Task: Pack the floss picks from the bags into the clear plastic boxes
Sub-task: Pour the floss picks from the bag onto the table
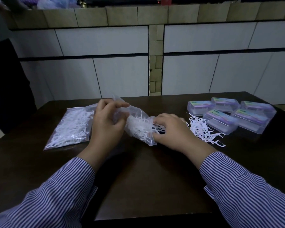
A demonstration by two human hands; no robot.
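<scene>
A clear plastic bag (135, 124) of white floss picks lies between my hands at the table's middle. My left hand (105, 124) grips its upper end, fingers curled round the plastic. My right hand (169, 130) holds the bag's lower open end, fingers in among the picks. A loose heap of floss picks (202, 130) lies just right of my right hand. A second full bag (71, 127) lies flat to the left. Several closed clear plastic boxes (230, 114) with coloured labels stand at the far right.
The dark wooden table (146, 170) reaches a white tiled wall (105, 71) behind. A dark chair back (8, 83) stands at the left. My striped sleeves (56, 195) fill the near corners.
</scene>
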